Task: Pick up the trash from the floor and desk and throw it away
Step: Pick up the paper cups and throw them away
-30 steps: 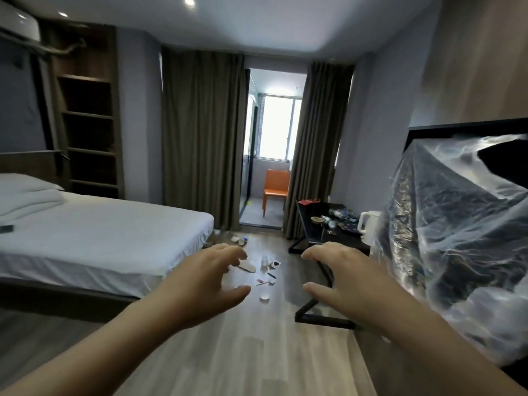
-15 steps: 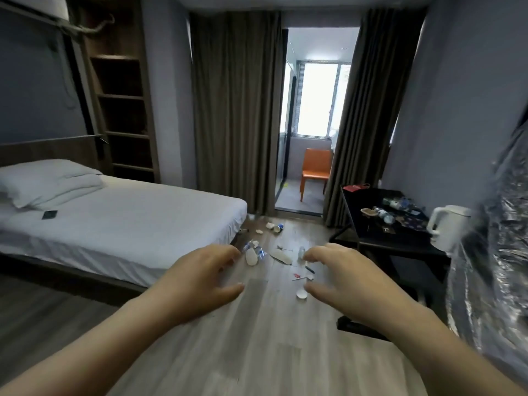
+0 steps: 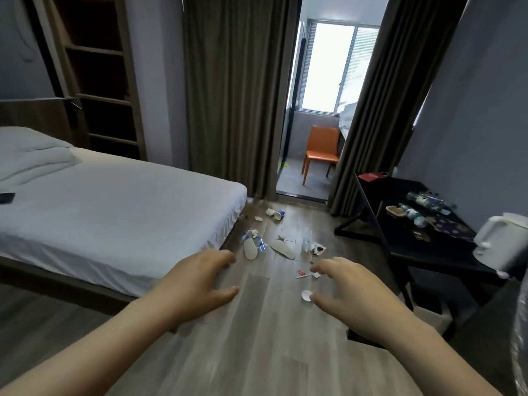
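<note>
Trash lies scattered on the wooden floor ahead: two white slippers (image 3: pixel 250 249), crushed plastic bottles (image 3: pixel 259 242), a paper cup (image 3: pixel 279 215), a small white lid (image 3: pixel 306 295) and small wrappers (image 3: pixel 303 274). More bottles (image 3: pixel 423 200) and wrappers sit on the black desk (image 3: pixel 428 247) at the right. My left hand (image 3: pixel 197 284) and my right hand (image 3: pixel 351 292) are stretched forward at waist height, fingers apart, holding nothing. Both are well short of the trash.
A white bed (image 3: pixel 114 218) fills the left side. A white kettle (image 3: pixel 500 242) stands on the desk's near corner. A clear plastic bag (image 3: pixel 521 332) shows at the right edge. Curtains frame a doorway with an orange chair (image 3: pixel 321 151) beyond.
The view has moved forward and tilted down toward the floor trash. The plastic bag has slid almost out of the frame at the right. Both hands stay open.
</note>
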### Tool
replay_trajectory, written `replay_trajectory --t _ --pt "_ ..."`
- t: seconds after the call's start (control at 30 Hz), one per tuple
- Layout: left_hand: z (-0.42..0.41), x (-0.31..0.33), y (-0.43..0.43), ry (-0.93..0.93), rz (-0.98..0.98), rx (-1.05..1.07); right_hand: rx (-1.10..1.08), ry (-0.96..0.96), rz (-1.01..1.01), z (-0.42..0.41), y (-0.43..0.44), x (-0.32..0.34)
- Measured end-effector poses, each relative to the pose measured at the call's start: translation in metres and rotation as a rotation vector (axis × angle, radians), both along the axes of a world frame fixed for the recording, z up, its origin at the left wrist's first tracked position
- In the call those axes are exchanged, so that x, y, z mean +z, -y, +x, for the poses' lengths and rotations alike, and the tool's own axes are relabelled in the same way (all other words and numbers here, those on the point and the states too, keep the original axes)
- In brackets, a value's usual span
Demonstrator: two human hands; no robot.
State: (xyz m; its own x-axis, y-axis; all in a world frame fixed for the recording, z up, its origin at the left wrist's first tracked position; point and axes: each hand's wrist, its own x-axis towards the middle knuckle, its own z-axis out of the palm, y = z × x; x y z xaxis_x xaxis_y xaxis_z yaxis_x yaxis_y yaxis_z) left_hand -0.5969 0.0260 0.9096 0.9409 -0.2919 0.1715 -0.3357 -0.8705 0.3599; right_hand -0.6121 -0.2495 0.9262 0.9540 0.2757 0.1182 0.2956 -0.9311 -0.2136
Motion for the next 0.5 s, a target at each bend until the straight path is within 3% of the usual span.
replay_trajectory --t 0.5 --pt "0.255 -0.071 0.006 -0.176 0.046 0.009 -0.031 -0.166 0.025 0.259 0.004 -0.066"
